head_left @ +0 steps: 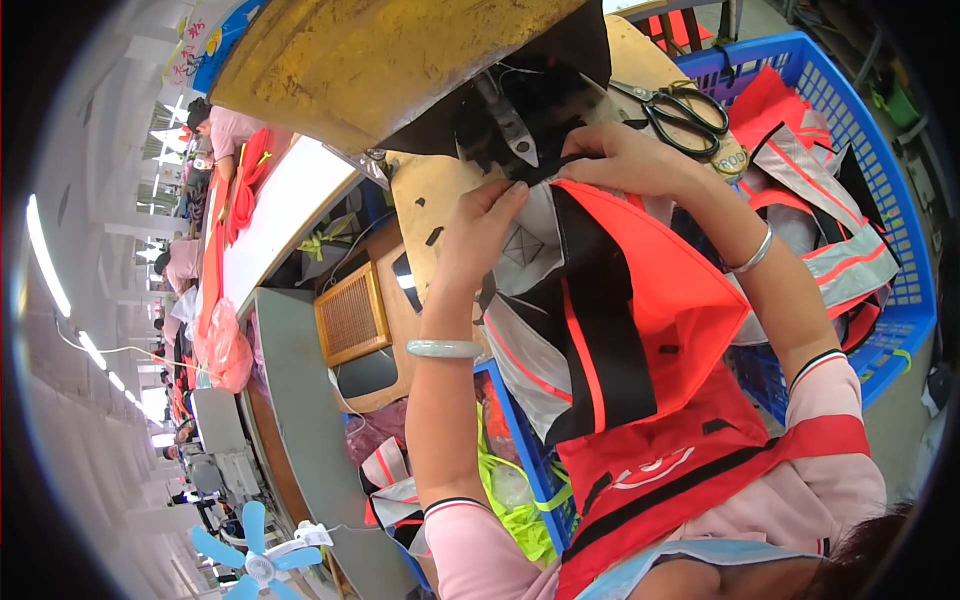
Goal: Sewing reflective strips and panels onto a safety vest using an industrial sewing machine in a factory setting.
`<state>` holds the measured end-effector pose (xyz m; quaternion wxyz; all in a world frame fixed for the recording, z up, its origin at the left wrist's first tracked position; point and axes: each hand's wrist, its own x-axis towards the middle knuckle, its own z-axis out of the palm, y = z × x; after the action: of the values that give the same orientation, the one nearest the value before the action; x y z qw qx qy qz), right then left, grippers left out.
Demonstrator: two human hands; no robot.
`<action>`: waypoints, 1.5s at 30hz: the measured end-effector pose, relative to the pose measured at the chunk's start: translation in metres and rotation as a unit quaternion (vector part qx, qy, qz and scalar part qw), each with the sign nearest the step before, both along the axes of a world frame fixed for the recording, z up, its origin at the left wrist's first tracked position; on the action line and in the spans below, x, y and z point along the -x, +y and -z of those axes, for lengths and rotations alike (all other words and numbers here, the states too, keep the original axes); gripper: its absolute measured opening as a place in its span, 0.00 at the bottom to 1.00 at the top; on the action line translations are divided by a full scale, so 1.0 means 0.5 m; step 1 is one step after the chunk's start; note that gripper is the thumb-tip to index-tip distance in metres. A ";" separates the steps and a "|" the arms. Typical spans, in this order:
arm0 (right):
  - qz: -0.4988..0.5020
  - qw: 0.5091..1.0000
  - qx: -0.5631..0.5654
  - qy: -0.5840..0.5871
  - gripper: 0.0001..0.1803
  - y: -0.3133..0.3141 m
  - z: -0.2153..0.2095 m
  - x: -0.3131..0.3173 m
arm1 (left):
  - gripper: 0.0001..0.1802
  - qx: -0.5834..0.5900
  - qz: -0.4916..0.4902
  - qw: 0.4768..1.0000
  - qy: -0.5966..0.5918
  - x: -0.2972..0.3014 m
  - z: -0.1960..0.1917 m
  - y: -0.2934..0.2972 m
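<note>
My left hand (478, 232) pinches the grey and black edge of an orange safety vest (660, 300) close to the presser foot (515, 135) of a yellowish sewing machine (380, 60). Over the same edge, my right hand (625, 160) presses the black binding flat on the wooden table (440, 195). The vest, with grey reflective bands and black trim, drapes from the machine down into my lap. A pale bangle sits on my left wrist and a silver one on my right.
Black-handled scissors (685, 112) lie on the table beyond my right hand. A blue crate (905, 250) of more orange and grey vests stands at right, another blue crate (525, 450) below the table. Other workers sit at the far left; a small blue fan (255, 555) is low left.
</note>
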<state>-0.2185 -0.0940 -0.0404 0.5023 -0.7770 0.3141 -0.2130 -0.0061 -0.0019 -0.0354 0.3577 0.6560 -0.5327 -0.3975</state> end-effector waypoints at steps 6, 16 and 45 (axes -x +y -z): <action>0.008 1.000 -0.015 -0.006 0.23 -0.007 0.007 -0.001 | 0.19 0.005 -0.013 1.000 0.024 0.011 -0.012 -0.001; 0.020 1.000 0.006 -0.005 0.17 0.000 -0.013 -0.003 | 0.20 0.015 -0.019 1.000 0.013 0.010 -0.016 0.000; -0.330 0.867 0.358 0.108 0.20 0.350 -0.079 0.117 | 0.12 -0.042 0.283 0.958 -0.002 0.184 -0.025 0.116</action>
<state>-0.2771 0.0812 -0.0011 0.1936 -0.9799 -0.0068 -0.0476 -0.0982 0.0563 -0.0228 0.2015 0.4939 -0.6797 -0.5034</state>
